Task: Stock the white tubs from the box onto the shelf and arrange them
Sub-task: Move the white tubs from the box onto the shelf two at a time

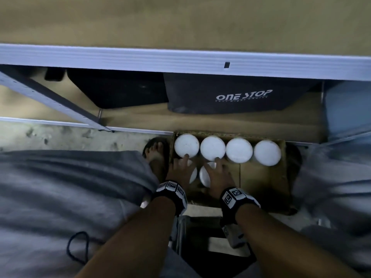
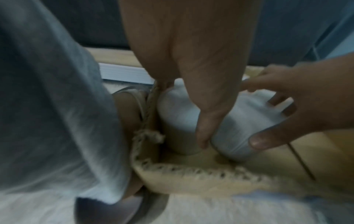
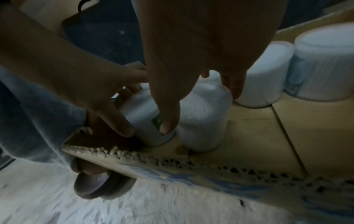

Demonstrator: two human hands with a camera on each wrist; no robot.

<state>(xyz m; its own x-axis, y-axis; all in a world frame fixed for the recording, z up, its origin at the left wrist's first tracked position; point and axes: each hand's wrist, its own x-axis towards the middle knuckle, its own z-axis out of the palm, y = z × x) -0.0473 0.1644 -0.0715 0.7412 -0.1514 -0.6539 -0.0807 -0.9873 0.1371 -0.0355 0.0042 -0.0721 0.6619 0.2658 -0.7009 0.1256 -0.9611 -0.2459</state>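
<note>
An open cardboard box (image 1: 261, 177) lies on the floor between my knees. Several white tubs (image 1: 239, 150) stand in a row along its far wall. Two more stand in the near left corner. My left hand (image 1: 180, 165) grips the left tub (image 1: 193, 175) from above, thumb on its near side (image 2: 203, 133). My right hand (image 1: 215, 167) grips the tub beside it (image 3: 203, 118), thumb (image 3: 168, 121) in the gap between the two tubs and fingers (image 3: 235, 86) behind. Both tubs stand on the box floor. The right half of the box's near row holds nothing.
A metal shelf stands just beyond the box, with a low brown board (image 1: 140, 119) and a grey rail (image 1: 180, 61) above. Black bags (image 1: 241, 95), one marked ONE STOP, sit on the low board. My sandalled foot (image 1: 155, 155) is left of the box.
</note>
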